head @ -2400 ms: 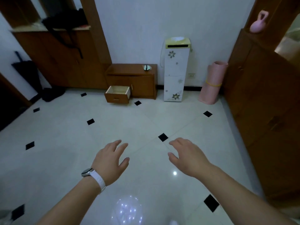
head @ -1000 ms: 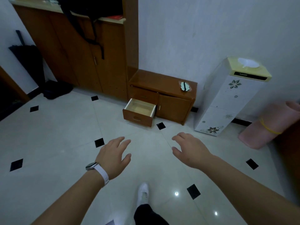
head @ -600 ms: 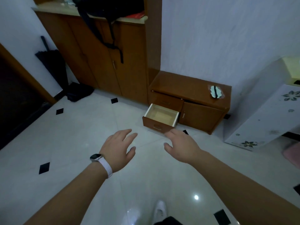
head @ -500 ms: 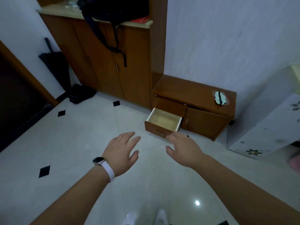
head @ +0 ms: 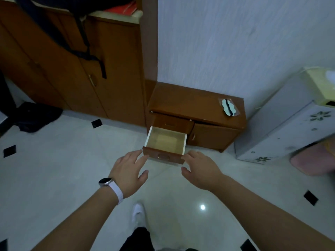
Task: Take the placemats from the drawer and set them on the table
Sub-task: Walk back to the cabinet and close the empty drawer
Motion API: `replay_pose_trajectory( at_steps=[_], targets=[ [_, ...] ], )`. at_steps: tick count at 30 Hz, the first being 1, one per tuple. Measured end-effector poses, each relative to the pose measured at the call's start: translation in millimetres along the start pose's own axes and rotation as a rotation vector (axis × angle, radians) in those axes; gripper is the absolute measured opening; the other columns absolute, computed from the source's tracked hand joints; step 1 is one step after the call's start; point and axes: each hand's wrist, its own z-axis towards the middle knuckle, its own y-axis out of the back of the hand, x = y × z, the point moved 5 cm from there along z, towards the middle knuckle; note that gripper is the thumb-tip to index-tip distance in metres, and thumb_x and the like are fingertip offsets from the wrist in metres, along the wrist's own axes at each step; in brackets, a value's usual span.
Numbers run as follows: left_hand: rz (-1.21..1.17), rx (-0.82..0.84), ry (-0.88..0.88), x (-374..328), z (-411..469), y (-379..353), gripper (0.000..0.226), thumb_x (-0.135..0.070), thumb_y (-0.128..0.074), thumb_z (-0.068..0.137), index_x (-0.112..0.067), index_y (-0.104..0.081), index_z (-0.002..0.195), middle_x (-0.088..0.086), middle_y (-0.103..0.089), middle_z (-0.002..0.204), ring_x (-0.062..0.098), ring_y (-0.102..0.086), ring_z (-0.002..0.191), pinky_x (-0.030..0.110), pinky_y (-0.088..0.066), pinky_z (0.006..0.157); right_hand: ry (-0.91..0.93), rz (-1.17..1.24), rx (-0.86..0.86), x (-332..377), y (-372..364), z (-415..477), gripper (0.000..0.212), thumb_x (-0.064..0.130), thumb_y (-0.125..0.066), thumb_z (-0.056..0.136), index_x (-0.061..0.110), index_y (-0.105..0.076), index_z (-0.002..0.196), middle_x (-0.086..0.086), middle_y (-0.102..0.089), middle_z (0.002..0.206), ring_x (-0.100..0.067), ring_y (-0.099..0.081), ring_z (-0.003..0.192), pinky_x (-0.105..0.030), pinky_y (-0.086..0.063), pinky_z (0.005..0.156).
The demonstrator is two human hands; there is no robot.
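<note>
A low wooden cabinet (head: 192,104) stands against the white wall, and its lower left drawer (head: 165,140) is pulled out over the floor. Inside the drawer I see only a pale wooden bottom; no placemat shows there. My left hand (head: 129,172), with a white-strapped watch on the wrist, is stretched out with spread fingers, their tips level with the drawer's left front corner. My right hand (head: 199,169) is also spread and empty, just below the drawer's right front corner. Neither hand holds anything.
A small light, dark-striped object in clear wrap (head: 228,107) lies on the cabinet top. A tall wooden wardrobe (head: 101,66) with a hanging black strap is at left, a white floral water dispenser (head: 290,124) at right, a pink roll (head: 313,158) beside it. My white shoe (head: 138,213) is on the tiled floor.
I have walked closer to the cabinet; the open drawer has grown in view and now sits just beyond my fingertips. Both hands stayed spread and empty.
</note>
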Motion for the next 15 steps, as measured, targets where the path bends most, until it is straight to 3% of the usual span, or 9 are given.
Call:
replay_pose_trajectory(
  at_steps=[7,15],
  targets=[
    [-0.002,0.090,-0.094,86,84,-19,0.055,-0.047,-0.041,0.079,-0.018,-0.066,0.118,0.010,-0.066,0.121,0.028,-0.065,0.106,0.041,-0.054,0.080,-0.103,-0.013,0.020,11,2,80,0.045,0.043,-0.045,0.095,0.022,-0.053,0.135,0.000,-0.057,0.124,-0.022,-0.052,0.113,-0.036,-0.047,0.088],
    [-0.028,0.137,-0.170,118,167,-57,0.054,-0.045,-0.042,0.079,-0.018,-0.064,0.120,0.011,-0.065,0.122,0.028,-0.064,0.106,0.043,-0.054,0.080,-0.137,0.015,0.044,-19,-23,150,0.044,0.040,-0.048,0.094,0.020,-0.055,0.132,-0.001,-0.060,0.121,-0.023,-0.055,0.107,-0.035,-0.047,0.081]
  ],
)
